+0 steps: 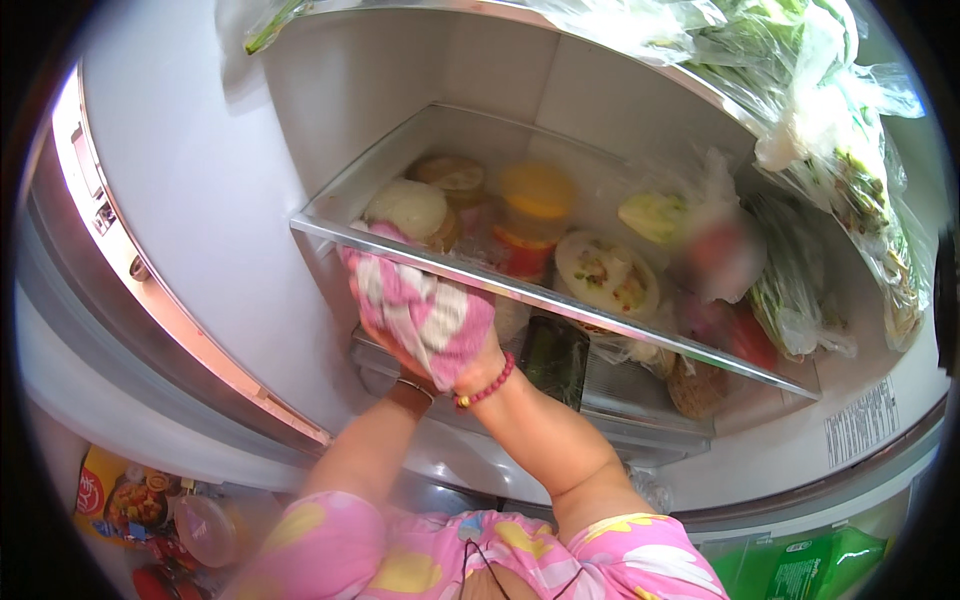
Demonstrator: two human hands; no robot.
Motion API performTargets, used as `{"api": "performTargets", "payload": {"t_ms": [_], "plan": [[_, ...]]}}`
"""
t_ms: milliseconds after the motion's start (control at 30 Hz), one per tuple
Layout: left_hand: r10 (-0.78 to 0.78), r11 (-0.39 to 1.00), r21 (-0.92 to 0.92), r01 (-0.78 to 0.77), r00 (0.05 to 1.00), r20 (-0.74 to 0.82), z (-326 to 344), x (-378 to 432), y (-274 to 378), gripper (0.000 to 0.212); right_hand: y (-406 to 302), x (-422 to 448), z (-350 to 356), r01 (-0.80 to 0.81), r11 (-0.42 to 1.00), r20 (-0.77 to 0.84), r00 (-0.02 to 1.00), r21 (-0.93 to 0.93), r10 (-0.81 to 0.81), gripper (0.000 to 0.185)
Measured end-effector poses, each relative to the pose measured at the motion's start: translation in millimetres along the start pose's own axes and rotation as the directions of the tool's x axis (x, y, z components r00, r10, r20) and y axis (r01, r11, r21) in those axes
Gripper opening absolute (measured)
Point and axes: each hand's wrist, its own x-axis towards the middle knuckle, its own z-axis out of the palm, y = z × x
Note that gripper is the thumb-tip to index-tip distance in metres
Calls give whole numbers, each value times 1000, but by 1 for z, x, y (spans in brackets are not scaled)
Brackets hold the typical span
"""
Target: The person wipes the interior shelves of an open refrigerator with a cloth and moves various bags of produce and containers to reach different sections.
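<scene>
A pink and white cloth (427,307) is bunched over my hands below the metal-trimmed front edge of a glass refrigerator shelf (555,301). My right hand (484,360), with a red bead bracelet at the wrist, grips the cloth from the right. My left hand (382,334), mostly hidden by the cloth, is against its left side; a thin bangle is on that wrist. Seen through the glass, a bowl with a whitish content (409,210), a yellow-lidded container (536,191) and an oval dish of food (606,277) stand below.
Bagged green vegetables (795,90) lie on the upper shelf and hang at the right. A dark wrapped package (555,360) is right of my wrists, above a clear drawer (645,435). Door shelves hold a yellow food packet (124,495) and a green bottle (832,562).
</scene>
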Motion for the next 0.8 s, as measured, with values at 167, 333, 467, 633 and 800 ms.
{"api": "performTargets", "payload": {"t_ms": [167, 333, 467, 633, 800], "plan": [[-35, 996, -86, 36, 999, 15, -3, -6, 7, 31, -24, -49, -9, 73, 281, 46, 994, -957, -102, 38], [-176, 984, 49, 170, 973, 152, -7, -8, 7, 30, -79, -42, -1, 485, 2, 375, 679, -875, -631, 26], [-40, 746, 658, -103, 979, 199, -3, -4, 11, 15, -164, -35, -15, 482, -243, 492, 500, -842, -712, 32], [-104, 735, 675, -68, 972, 211, -4, -2, 7, 15, -173, 16, -9, 221, -627, 663, 323, -747, -675, 38], [-144, 713, 701, -32, 971, 191, -7, -1, 4, 15, -104, 28, 3, -111, -836, 731, 433, -538, -528, 43]]}}
